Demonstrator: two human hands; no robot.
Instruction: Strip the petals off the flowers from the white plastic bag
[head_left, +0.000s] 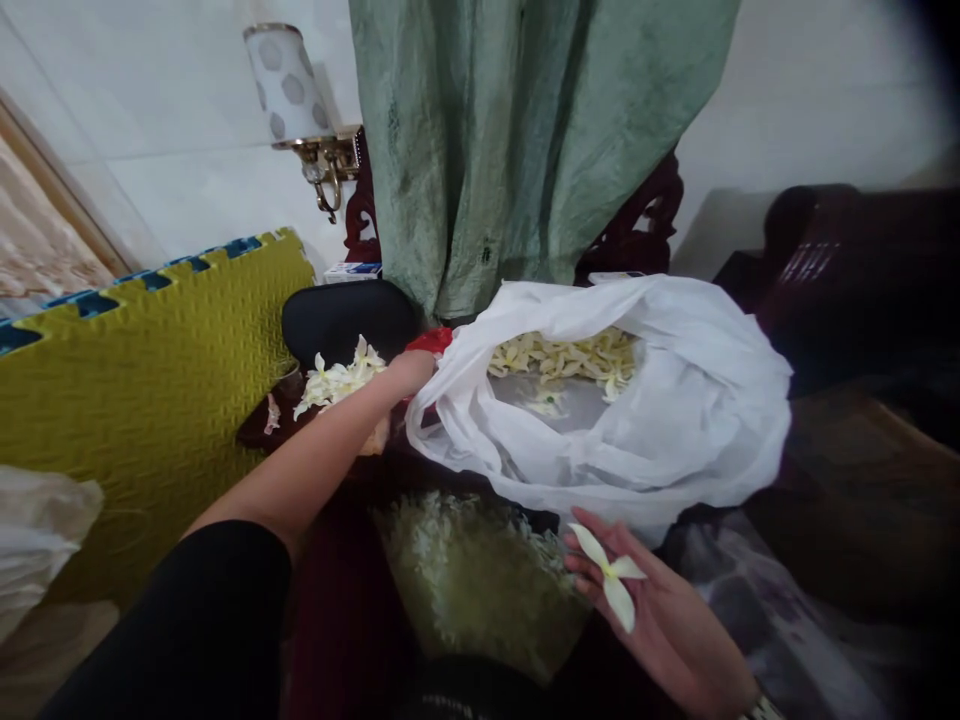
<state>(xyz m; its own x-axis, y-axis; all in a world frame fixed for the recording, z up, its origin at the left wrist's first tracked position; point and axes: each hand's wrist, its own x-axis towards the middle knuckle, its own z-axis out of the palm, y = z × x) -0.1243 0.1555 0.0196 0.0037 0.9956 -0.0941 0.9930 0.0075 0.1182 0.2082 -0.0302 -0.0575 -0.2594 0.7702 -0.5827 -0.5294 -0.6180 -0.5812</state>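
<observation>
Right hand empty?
No, the open right hand has a white, yellow-centred flower lying across its fingers.

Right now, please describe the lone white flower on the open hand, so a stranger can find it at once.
Below the green curtain sits a white plastic bag holding pale flowers. At the bag's near edge, the right hand lies open, palm up. On it rests one white flower with long petals, apart from the heaped ones in the bag.
</observation>
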